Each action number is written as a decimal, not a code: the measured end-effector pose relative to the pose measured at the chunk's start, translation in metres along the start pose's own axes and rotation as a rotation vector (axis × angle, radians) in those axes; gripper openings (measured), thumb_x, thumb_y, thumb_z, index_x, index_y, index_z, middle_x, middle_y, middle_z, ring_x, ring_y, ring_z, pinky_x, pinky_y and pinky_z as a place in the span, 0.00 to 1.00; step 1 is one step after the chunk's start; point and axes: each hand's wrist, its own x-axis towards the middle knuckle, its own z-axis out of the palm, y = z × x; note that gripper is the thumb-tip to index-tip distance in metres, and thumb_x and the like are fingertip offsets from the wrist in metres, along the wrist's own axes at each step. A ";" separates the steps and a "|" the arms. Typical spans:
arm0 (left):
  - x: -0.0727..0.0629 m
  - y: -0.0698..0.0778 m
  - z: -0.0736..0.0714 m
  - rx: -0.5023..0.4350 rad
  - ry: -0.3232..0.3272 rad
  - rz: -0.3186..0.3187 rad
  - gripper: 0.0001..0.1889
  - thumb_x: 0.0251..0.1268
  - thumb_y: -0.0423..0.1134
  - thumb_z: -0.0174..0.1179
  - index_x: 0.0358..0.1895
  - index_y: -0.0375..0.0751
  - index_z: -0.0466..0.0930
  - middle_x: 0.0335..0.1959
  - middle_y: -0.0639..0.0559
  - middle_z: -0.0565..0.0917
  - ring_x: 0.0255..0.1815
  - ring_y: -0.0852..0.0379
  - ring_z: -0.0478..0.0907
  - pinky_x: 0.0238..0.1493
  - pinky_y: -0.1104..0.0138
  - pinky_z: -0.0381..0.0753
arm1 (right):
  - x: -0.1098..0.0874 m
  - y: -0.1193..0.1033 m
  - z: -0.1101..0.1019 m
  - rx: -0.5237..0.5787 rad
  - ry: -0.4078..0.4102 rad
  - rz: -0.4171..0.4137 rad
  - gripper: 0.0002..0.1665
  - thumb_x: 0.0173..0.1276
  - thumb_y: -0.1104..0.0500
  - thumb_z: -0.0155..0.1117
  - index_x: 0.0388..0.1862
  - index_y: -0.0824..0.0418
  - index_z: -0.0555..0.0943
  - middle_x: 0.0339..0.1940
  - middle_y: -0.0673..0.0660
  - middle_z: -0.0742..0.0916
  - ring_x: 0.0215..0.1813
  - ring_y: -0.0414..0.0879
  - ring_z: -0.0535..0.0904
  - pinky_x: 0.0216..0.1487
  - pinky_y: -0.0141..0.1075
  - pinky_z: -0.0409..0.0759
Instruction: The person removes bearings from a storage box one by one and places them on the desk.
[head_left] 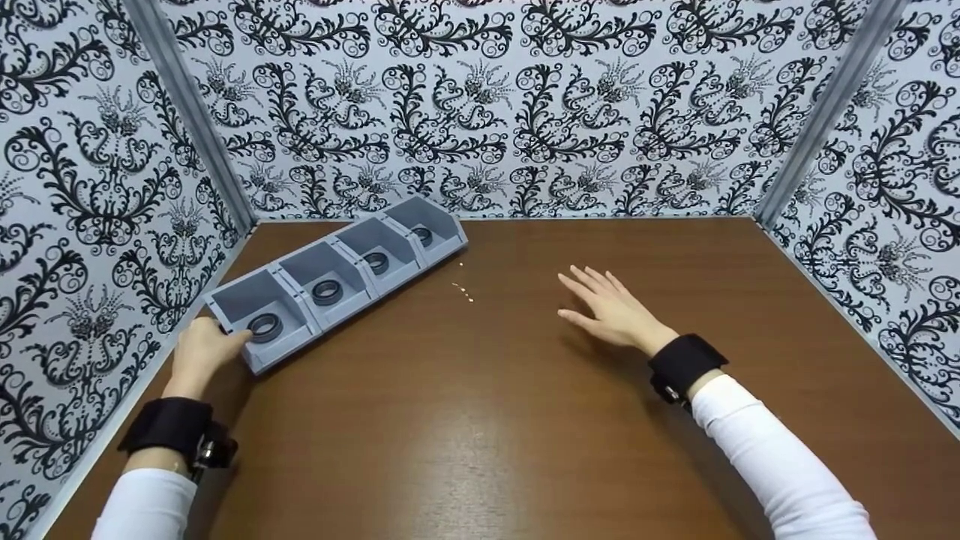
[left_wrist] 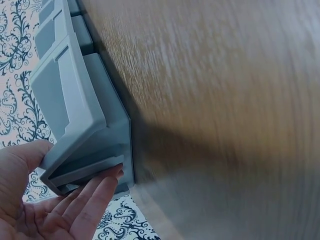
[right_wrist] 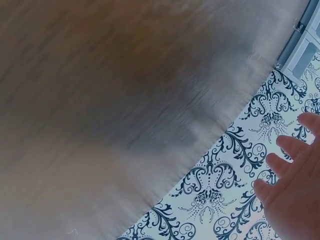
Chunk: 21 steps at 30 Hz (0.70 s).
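A row of joined grey plastic bins (head_left: 360,301) sits at an angle on the left of the table. Each compartment holds a dark ring that looks like a bearing; the nearest ring (head_left: 268,338) lies beside my left thumb. My left hand (head_left: 201,352) grips the near end of the row. In the left wrist view its thumb is on the upper edge of the bins (left_wrist: 82,95), with the fingers (left_wrist: 97,202) under the end ledge. To the right, my right hand (head_left: 619,315) is spread above the table, holding nothing.
The brown wooden table (head_left: 465,420) is enclosed by walls with black-and-white scroll patterns (head_left: 510,112). Grey metal posts (head_left: 821,120) stand in the back corners. Several small pale marks (head_left: 463,289) show on the tabletop right of the bins.
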 end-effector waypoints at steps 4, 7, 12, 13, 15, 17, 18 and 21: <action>0.003 -0.001 0.000 -0.002 -0.018 0.009 0.28 0.61 0.46 0.61 0.42 0.14 0.76 0.44 0.16 0.77 0.40 0.26 0.76 0.47 0.41 0.75 | 0.000 0.001 0.000 -0.002 0.001 -0.002 0.42 0.73 0.35 0.50 0.79 0.53 0.58 0.80 0.62 0.61 0.80 0.61 0.52 0.78 0.57 0.45; 0.004 -0.002 -0.001 0.004 -0.032 0.013 0.31 0.61 0.46 0.61 0.49 0.12 0.74 0.49 0.14 0.75 0.46 0.22 0.75 0.52 0.39 0.74 | 0.000 0.002 0.000 -0.002 0.003 -0.006 0.42 0.73 0.36 0.50 0.79 0.54 0.58 0.79 0.63 0.61 0.80 0.62 0.52 0.78 0.57 0.46; 0.003 -0.001 -0.003 0.011 -0.037 0.031 0.31 0.62 0.45 0.61 0.50 0.12 0.74 0.49 0.14 0.75 0.46 0.22 0.75 0.51 0.39 0.74 | 0.001 0.003 0.000 -0.003 0.004 -0.018 0.42 0.74 0.36 0.51 0.79 0.55 0.58 0.79 0.64 0.61 0.80 0.63 0.52 0.79 0.56 0.46; 0.003 -0.001 -0.003 0.012 -0.036 0.038 0.30 0.62 0.45 0.61 0.49 0.12 0.75 0.48 0.15 0.76 0.44 0.23 0.76 0.50 0.40 0.74 | 0.001 0.003 0.001 -0.003 0.005 -0.020 0.42 0.74 0.36 0.50 0.79 0.55 0.58 0.79 0.64 0.61 0.80 0.63 0.52 0.79 0.55 0.46; 0.003 -0.001 -0.003 0.017 -0.029 0.056 0.27 0.61 0.44 0.62 0.43 0.14 0.77 0.40 0.18 0.79 0.37 0.27 0.77 0.43 0.44 0.77 | 0.001 0.002 0.000 0.004 -0.001 -0.018 0.42 0.74 0.36 0.50 0.79 0.55 0.58 0.79 0.64 0.61 0.80 0.62 0.52 0.79 0.54 0.46; 0.003 -0.001 -0.003 0.020 -0.017 0.078 0.22 0.60 0.43 0.62 0.35 0.17 0.79 0.29 0.25 0.80 0.29 0.35 0.76 0.35 0.51 0.77 | 0.001 0.002 0.001 0.007 -0.006 -0.015 0.42 0.74 0.36 0.50 0.79 0.54 0.57 0.80 0.63 0.60 0.80 0.62 0.52 0.79 0.53 0.46; 0.004 -0.001 -0.002 0.021 -0.013 0.086 0.21 0.60 0.42 0.62 0.31 0.20 0.79 0.25 0.30 0.80 0.26 0.39 0.74 0.31 0.54 0.75 | 0.001 0.001 0.001 0.009 -0.011 -0.012 0.42 0.74 0.36 0.50 0.79 0.54 0.57 0.80 0.63 0.60 0.80 0.61 0.52 0.79 0.53 0.46; 0.004 -0.001 -0.003 0.022 -0.007 0.100 0.18 0.59 0.42 0.63 0.24 0.27 0.77 0.20 0.39 0.77 0.22 0.47 0.70 0.26 0.59 0.70 | 0.001 0.000 0.001 0.011 -0.021 -0.007 0.42 0.74 0.36 0.49 0.80 0.54 0.56 0.80 0.62 0.59 0.80 0.61 0.52 0.80 0.52 0.46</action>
